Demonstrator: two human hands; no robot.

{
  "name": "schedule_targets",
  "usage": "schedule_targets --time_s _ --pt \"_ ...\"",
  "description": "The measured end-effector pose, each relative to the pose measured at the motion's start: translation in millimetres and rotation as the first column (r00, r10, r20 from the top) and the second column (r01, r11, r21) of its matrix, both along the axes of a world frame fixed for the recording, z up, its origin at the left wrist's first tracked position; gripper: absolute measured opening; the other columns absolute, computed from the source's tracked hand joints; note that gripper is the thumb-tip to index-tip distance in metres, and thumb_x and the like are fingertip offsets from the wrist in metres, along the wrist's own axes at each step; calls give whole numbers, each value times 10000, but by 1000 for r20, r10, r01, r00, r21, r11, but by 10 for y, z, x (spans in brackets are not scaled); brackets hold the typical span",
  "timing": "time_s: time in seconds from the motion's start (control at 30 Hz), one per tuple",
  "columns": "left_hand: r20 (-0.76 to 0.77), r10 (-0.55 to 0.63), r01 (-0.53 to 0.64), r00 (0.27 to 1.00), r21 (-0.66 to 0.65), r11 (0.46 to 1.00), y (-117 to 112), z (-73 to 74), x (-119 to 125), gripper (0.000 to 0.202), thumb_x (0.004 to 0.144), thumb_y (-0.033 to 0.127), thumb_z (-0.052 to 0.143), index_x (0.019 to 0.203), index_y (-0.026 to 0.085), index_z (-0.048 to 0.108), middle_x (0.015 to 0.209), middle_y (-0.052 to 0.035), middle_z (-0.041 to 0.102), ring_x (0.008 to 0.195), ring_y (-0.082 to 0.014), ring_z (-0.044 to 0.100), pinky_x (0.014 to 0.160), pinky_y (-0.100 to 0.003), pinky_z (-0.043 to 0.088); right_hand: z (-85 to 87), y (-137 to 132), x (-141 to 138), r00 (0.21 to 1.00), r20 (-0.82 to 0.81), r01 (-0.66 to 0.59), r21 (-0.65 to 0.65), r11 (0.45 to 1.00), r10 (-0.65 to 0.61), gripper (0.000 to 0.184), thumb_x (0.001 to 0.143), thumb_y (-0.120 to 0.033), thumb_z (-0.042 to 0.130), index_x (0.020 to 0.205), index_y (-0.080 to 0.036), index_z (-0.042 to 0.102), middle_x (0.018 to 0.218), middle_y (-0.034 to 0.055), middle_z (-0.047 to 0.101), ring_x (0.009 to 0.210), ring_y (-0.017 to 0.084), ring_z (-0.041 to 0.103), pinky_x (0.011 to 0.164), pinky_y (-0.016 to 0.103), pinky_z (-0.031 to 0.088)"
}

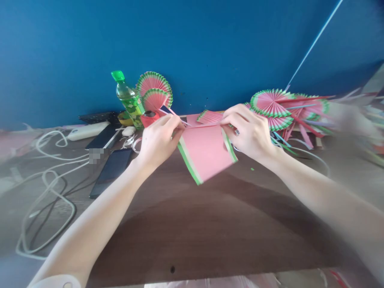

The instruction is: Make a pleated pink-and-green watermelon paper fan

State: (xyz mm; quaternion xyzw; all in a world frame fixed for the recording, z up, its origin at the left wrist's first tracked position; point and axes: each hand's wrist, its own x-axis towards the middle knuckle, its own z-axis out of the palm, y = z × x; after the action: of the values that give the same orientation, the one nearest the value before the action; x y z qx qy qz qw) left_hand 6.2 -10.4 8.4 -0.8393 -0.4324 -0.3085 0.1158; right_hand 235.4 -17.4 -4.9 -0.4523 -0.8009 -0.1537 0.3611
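A sheet of pink paper (205, 154) with white and green side borders hangs between my hands above the brown table. My left hand (162, 138) pinches its upper left corner, and my right hand (247, 130) grips the upper right corner, fingers closed. Along the top, between the hands, runs a narrow folded edge. Just behind it a pleated pink paper piece (208, 117) shows in part. Finished-looking pleated fans, pink with green rims, stand behind my left hand (154, 88) and lie beyond my right hand.
A green-capped bottle (127, 98) stands at the back left, near a red object (149, 118). A dark phone (111, 172), white cables (57, 192) and a white power bank-like block (88, 131) lie left. Paper fans (271, 104) and coloured strips (301, 130) pile at right against the blue wall (210, 48).
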Motion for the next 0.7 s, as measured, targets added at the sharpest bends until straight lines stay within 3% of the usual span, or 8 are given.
schedule_targets --time_s 0.1,0.2,0.3,0.4,0.47,0.53,0.6,0.7 --pt "-12 2 3 1000 375 927 -66 24 7 139 830 181 434 733 184 533 892 -49 637 846 -182 583 708 -305 428 30 -52 19 1000 4 29 203 979 -30 198 870 -197 419 755 -217 580 933 73 633 760 175 569 611 311 399" --pt "-91 16 29 996 468 883 -146 73 37 158 833 154 413 726 189 524 880 -51 631 857 -192 585 722 -326 429 68 -61 77 996 87 -34 257 966 12 209 861 -190 423 710 -213 566 893 58 643 694 154 559 564 295 380" --pt "-194 86 -20 977 321 947 -252 153 95 162 832 144 387 789 180 538 845 -70 615 854 -210 580 708 -330 426 132 -52 118 971 211 -148 142 979 116 202 841 -179 418 714 -191 574 842 38 640 653 132 547 505 262 334" --pt "-383 63 -72 922 -9 997 -314 172 109 152 811 147 395 804 165 546 786 -75 602 791 -210 577 650 -303 408 172 -35 114 938 232 -201 -245 948 259 135 803 -198 468 757 -182 594 785 19 630 650 123 536 509 241 315" --pt "-463 -99 -64 881 -323 944 -280 119 76 139 805 194 412 780 170 548 744 -56 598 706 -182 567 602 -275 385 148 -4 98 912 173 -218 -565 796 373 100 777 -229 515 777 -185 606 755 6 627 645 118 534 543 232 337" --pt "-403 -282 -44 871 -635 771 -183 32 28 136 806 261 430 801 193 548 728 -21 602 659 -151 552 561 -242 363 77 49 84 887 86 -224 -778 587 453 109 757 -262 545 790 -185 615 751 4 632 659 121 540 578 230 359" --pt "-318 -322 -57 892 -786 616 -53 -56 -10 139 792 307 457 809 197 541 756 -7 610 650 -137 543 555 -229 359 -15 113 78 877 3 -237 -867 438 480 136 740 -286 562 791 -174 620 756 11 637 676 128 548 595 232 370" --pt "-221 -358 -32 907 -885 465 108 -134 -28 168 742 347 534 760 180 535 756 -7 615 673 -138 546 576 -223 362 -124 189 76 872 -79 -257 -913 315 483 177 737 -310 560 803 -162 634 741 14 638 663 127 541 592 230 374"
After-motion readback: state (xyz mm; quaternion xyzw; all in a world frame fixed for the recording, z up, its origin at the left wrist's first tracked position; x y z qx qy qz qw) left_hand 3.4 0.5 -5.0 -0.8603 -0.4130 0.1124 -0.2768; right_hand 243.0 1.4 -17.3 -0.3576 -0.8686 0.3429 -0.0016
